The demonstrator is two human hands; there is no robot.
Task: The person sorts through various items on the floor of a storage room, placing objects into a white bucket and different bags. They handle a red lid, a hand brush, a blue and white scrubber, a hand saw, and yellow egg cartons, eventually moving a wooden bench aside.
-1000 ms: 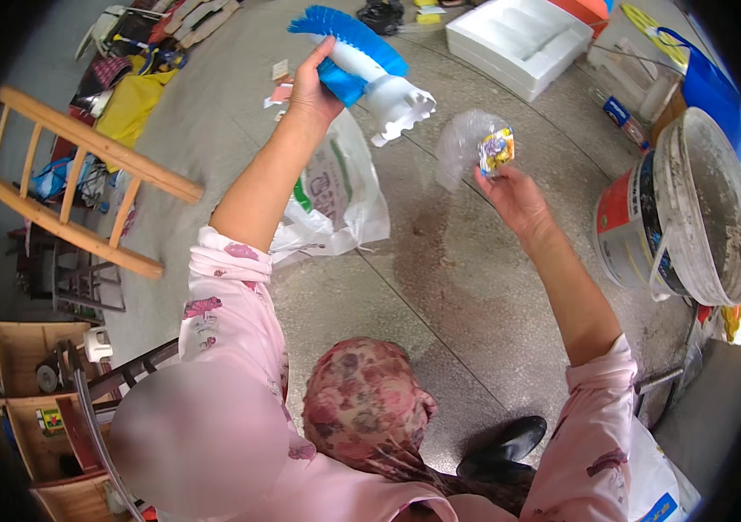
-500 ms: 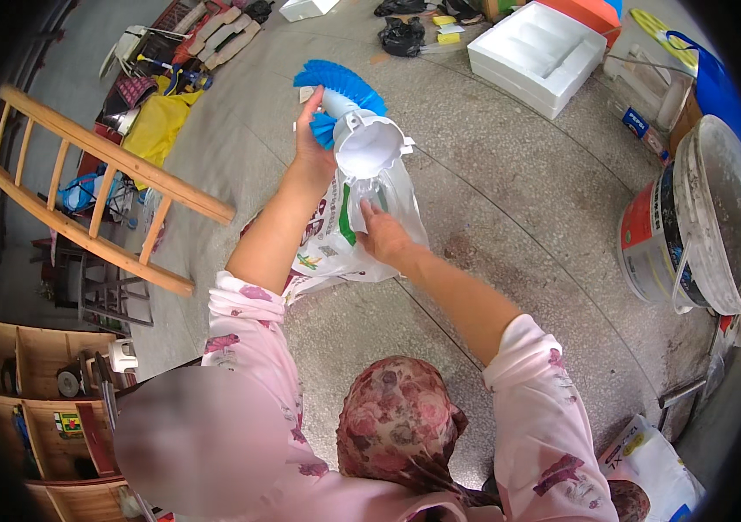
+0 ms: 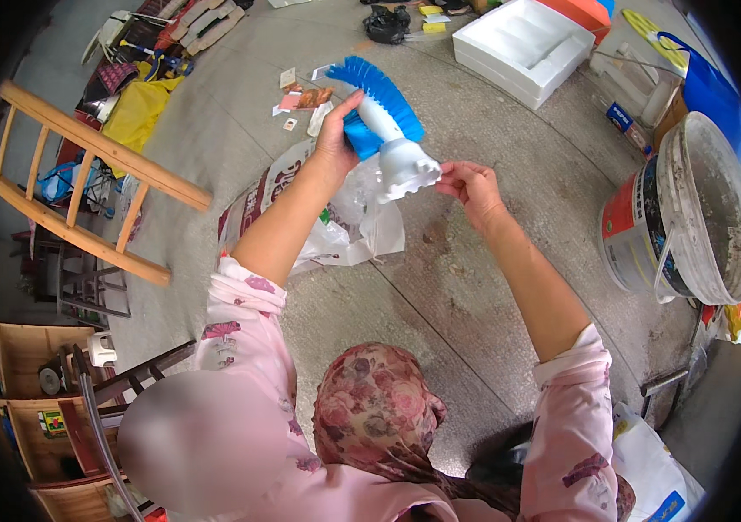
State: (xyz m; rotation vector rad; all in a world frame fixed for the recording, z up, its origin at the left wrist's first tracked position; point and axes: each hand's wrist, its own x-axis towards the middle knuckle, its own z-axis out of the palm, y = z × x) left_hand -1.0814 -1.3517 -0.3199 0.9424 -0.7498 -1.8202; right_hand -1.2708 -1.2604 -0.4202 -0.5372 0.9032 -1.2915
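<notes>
A white plastic piece with a curved neck, a round flared cup at its near end and a pleated blue fan along its back is held up over the floor. My left hand is closed around its neck and blue fan from the left. At the cup's right edge, the fingertips of my right hand are pinched together on the notched rim. Below lies a crumpled white sack with dark red print and clear plastic in its mouth, partly hidden by my left forearm.
Small cards and packets lie beyond my left hand. A wooden ladder-like frame stands left, a large dirty bucket right. A white foam box and a black plastic bag sit farther off.
The white and blue piece has moved right and its cup has turned to the right. My right hand has come out from the sack up to the cup's rim.
</notes>
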